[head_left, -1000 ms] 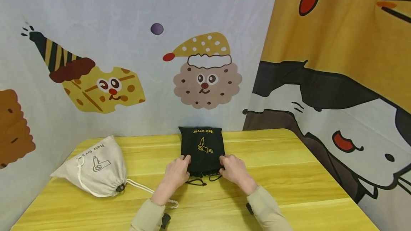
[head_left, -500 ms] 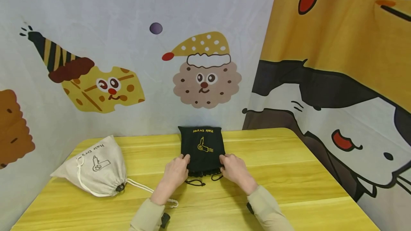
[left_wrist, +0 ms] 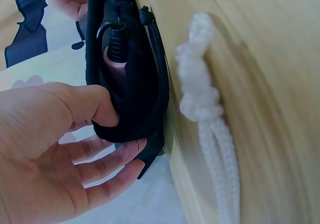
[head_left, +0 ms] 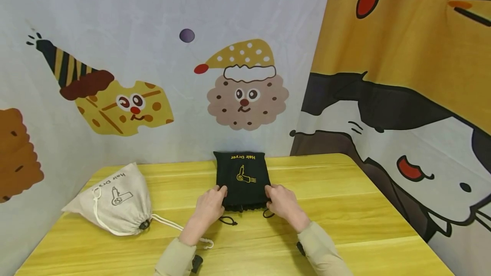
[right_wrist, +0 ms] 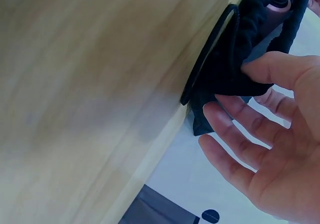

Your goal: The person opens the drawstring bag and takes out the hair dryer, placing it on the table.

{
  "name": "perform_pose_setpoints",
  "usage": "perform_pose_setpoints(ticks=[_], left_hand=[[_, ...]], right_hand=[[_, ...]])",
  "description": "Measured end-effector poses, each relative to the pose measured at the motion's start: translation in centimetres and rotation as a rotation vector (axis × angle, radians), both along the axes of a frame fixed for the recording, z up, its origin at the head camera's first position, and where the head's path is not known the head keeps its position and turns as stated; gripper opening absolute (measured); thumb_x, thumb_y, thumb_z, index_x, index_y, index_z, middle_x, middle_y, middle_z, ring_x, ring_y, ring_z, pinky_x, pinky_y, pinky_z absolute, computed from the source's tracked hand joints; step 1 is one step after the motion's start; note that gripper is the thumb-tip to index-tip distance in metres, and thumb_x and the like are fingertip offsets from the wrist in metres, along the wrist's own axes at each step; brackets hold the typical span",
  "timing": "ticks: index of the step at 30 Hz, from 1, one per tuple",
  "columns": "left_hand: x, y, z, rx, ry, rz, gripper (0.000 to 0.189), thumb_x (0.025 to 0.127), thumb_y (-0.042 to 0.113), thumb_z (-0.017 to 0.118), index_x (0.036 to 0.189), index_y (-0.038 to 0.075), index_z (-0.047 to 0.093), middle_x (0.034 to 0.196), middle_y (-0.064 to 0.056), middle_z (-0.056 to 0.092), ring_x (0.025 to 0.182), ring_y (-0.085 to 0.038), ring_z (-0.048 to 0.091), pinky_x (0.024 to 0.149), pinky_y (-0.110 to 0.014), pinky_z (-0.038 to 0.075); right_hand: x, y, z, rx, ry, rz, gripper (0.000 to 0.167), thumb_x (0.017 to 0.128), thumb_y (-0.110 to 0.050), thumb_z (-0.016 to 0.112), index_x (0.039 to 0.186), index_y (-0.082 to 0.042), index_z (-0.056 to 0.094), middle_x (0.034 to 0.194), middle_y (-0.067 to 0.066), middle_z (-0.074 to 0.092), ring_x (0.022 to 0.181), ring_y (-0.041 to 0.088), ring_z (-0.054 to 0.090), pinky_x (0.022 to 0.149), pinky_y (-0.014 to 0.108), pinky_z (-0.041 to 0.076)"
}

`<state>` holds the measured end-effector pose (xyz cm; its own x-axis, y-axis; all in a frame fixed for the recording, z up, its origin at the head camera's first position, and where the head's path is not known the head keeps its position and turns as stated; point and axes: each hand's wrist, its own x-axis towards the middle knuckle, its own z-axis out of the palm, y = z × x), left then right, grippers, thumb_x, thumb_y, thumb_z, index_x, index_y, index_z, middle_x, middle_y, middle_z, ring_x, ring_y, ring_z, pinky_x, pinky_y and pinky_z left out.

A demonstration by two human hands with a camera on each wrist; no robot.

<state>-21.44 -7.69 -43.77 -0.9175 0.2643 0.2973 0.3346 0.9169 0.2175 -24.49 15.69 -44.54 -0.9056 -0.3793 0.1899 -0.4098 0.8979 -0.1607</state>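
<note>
A black drawstring bag point(head_left: 241, 186) printed "Hair Dryer" in yellow lies at the table's far edge, its gathered mouth towards me. My left hand point(head_left: 209, 203) pinches the mouth's left side between thumb and fingers. On the other side my right hand point(head_left: 284, 202) pinches the rim the same way. The mouth is spread, and in the left wrist view a pinkish object point(left_wrist: 115, 66) with a black ribbed cord sleeve point(left_wrist: 118, 42) shows inside; the rest of it is hidden. Black cord loops point(head_left: 229, 220) hang out at both sides.
A full beige drawstring bag point(head_left: 115, 203), also printed with a hair dryer, lies at the table's left. Its white cord point(head_left: 172, 225) runs towards my left forearm. Behind the wooden table point(head_left: 345, 208) hangs a cartoon-printed cloth point(head_left: 153, 12).
My right hand has shifted slightly to the right, widening the black bag's mouth. The cord loops have moved a little apart. The beige bag stays in place.
</note>
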Motion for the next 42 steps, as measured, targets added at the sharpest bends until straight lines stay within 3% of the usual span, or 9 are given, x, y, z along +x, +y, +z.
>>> perform_pose_setpoints(ticks=[7,17,22,31,42], left_hand=[[-0.1,-0.3,-0.1,0.022,-0.035,-0.031,0.031,0.067,-0.007,0.071,0.089,0.008,0.057,0.079,-0.005,0.055,0.063,-0.020,0.052,0.048,-0.031,0.042],[0.2,-0.4,0.0,0.030,-0.002,-0.050,0.026,0.067,-0.007,0.070,0.086,0.007,0.057,0.077,-0.006,0.054,0.062,-0.021,0.053,0.048,-0.031,0.043],[0.2,-0.4,0.0,0.025,0.051,-0.057,0.023,0.070,-0.003,0.070,0.084,0.007,0.056,0.075,-0.005,0.053,0.060,-0.020,0.052,0.046,-0.028,0.041],[-0.2,-0.6,-0.3,0.028,-0.021,-0.047,0.026,0.068,-0.008,0.069,0.085,0.009,0.057,0.078,-0.004,0.056,0.065,-0.021,0.056,0.049,-0.030,0.044],[-0.4,-1.2,-0.1,0.039,-0.091,-0.093,0.027,0.068,-0.008,0.067,0.087,0.009,0.059,0.080,-0.004,0.056,0.065,-0.018,0.054,0.051,-0.030,0.043]], right_hand=[[0.0,0.5,0.1,0.007,-0.012,0.005,0.027,0.075,-0.003,0.070,0.075,-0.014,0.046,0.068,-0.002,0.043,0.059,0.014,0.038,0.048,0.027,0.029],[0.2,0.7,0.3,0.004,-0.028,0.015,0.026,0.075,-0.001,0.069,0.076,-0.013,0.046,0.069,-0.002,0.045,0.060,0.014,0.039,0.050,0.027,0.031],[0.2,0.6,0.4,0.006,-0.006,0.019,0.025,0.076,-0.002,0.069,0.076,-0.013,0.046,0.068,-0.002,0.045,0.059,0.013,0.039,0.049,0.027,0.030],[0.2,0.8,0.3,-0.001,-0.003,0.012,0.025,0.074,0.003,0.065,0.075,-0.013,0.045,0.068,-0.002,0.044,0.059,0.013,0.038,0.050,0.026,0.029],[0.0,1.5,0.1,0.002,-0.049,0.019,0.026,0.071,0.009,0.063,0.076,-0.012,0.048,0.070,0.001,0.048,0.061,0.014,0.038,0.051,0.027,0.030]])
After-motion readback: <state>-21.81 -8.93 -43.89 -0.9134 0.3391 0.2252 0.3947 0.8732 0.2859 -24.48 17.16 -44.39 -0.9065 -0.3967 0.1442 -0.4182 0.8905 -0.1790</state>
